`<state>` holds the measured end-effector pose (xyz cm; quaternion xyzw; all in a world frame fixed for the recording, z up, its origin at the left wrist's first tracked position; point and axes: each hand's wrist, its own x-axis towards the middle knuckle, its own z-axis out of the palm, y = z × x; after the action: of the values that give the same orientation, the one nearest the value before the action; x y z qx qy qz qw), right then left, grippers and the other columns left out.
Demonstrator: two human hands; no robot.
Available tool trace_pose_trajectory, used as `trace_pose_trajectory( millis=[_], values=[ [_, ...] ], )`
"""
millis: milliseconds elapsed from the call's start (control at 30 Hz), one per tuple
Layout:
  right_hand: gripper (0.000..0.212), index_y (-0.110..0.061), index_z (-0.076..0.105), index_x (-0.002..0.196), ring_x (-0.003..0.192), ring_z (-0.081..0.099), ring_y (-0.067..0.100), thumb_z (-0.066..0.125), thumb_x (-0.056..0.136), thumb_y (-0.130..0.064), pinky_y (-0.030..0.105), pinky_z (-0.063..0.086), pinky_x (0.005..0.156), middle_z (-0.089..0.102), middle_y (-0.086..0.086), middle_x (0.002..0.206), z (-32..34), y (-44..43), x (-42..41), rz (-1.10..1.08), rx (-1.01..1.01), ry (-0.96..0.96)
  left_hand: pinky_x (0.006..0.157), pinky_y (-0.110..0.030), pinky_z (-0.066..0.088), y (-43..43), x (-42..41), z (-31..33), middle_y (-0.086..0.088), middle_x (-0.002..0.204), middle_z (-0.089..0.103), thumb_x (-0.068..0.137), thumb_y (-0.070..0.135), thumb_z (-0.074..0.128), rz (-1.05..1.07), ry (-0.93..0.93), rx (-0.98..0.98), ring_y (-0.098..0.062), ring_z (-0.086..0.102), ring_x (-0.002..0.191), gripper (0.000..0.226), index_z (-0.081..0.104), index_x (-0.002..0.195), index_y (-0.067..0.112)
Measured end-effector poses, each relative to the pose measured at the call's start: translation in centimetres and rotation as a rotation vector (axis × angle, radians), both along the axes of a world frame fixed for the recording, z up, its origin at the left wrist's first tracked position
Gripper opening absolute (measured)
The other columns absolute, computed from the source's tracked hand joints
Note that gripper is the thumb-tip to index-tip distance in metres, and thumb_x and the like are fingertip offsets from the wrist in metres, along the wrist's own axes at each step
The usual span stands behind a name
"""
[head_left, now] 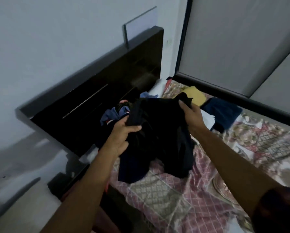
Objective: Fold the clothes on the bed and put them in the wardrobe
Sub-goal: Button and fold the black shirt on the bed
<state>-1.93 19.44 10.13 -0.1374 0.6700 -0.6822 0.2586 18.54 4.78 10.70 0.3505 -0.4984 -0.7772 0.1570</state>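
the left hand point(122, 138) is gripping the left edge of a black garment point(159, 132), its fingers curling close together around a bunch of the cloth and the thumb lying over the top. the right hand point(191, 115) is holding the garment's upper right corner, thumb and fingers pinching the fabric so that a small peak of cloth is sticking up above them. the black garment is hanging crumpled between the two hands, raised over the bed point(174, 204), and its lower folds are drooping toward the patterned pink and beige cover; whether they are touching it i cannot tell. behind the left hand a heap of blue clothes point(112, 114) is lying against the dark headboard point(99, 91). beyond the right hand a yellow garment point(197, 96) is lying on the bed, and just beside it a navy garment point(224, 113) is lying spread out, with something white point(208, 121) showing between it and the right wrist. large grey panels point(233, 47) in a dark frame are standing along the far side of the bed. both forearms are reaching in bare from the bottom of the view, a dark sleeve point(281, 212) showing at the lower right
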Motion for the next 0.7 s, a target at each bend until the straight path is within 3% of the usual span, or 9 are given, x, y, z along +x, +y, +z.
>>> trace_pose_trajectory(
  millis=[133,233,333,433,567,700],
  values=[
    [0.034,-0.005,0.068,0.120,0.103,0.072,0.029,0.064,0.098,-0.031,0.042,0.058,0.092,0.074,0.013,0.112,2.6,5.0,-1.9,-0.095,-0.284,-0.359,0.094,-0.044,0.052,3.5,-1.4,3.4,-0.013,0.109,0.071,0.095,-0.003,0.053,0.033,0.079,0.045,-0.032,0.066,0.101,0.025,0.067,0.113,0.007],
    [0.045,-0.008,0.070,0.122,0.109,0.070,0.032,0.069,0.093,-0.042,0.045,0.057,0.095,0.072,0.014,0.119,2.8,9.0,-2.5,-0.147,-0.325,-0.492,0.087,-0.040,0.056,6.2,-2.7,5.3,-0.006,0.104,0.072,0.101,0.006,0.052,0.126,0.045,-0.132,-0.027,0.069,0.097,0.021,0.067,0.108,0.018],
    [0.056,-0.009,0.069,0.126,0.109,0.070,0.031,0.068,0.090,-0.052,0.042,0.057,0.090,0.071,0.014,0.122,5.6,16.9,-2.4,-0.184,-0.382,-0.473,0.100,-0.046,0.051,12.5,-3.8,8.5,-0.009,0.116,0.069,0.102,0.015,0.053,0.069,0.049,-0.375,-0.027,0.065,0.109,0.017,0.066,0.113,0.018],
    [0.060,-0.010,0.062,0.134,0.108,0.069,0.028,0.051,0.098,-0.056,0.039,0.056,0.093,0.072,0.011,0.117,8.8,23.1,-2.4,-0.173,-0.514,-0.447,0.103,-0.047,0.050,17.2,-5.7,11.7,-0.008,0.119,0.068,0.103,0.019,0.053,-0.020,0.100,-0.442,-0.024,0.065,0.111,0.016,0.066,0.111,0.022],
    [0.055,-0.012,0.071,0.123,0.113,0.068,0.029,0.043,0.102,-0.055,0.041,0.057,0.093,0.068,0.013,0.127,15.6,34.2,-1.0,-0.224,-0.699,-0.335,0.104,-0.051,0.048,26.4,-7.5,17.4,-0.010,0.120,0.068,0.100,0.021,0.056,-0.139,0.240,-0.442,-0.028,0.064,0.113,0.014,0.066,0.109,0.023],
    [0.059,-0.015,0.080,0.106,0.103,0.072,0.026,0.034,0.106,-0.052,0.037,0.060,0.083,0.074,0.010,0.115,22.6,40.8,2.0,-0.265,-0.730,-0.178,0.098,-0.042,0.053,33.0,-7.5,22.6,-0.011,0.115,0.070,0.102,0.014,0.053,-0.229,0.384,-0.287,-0.030,0.065,0.111,0.017,0.064,0.114,0.017]
  ],
)
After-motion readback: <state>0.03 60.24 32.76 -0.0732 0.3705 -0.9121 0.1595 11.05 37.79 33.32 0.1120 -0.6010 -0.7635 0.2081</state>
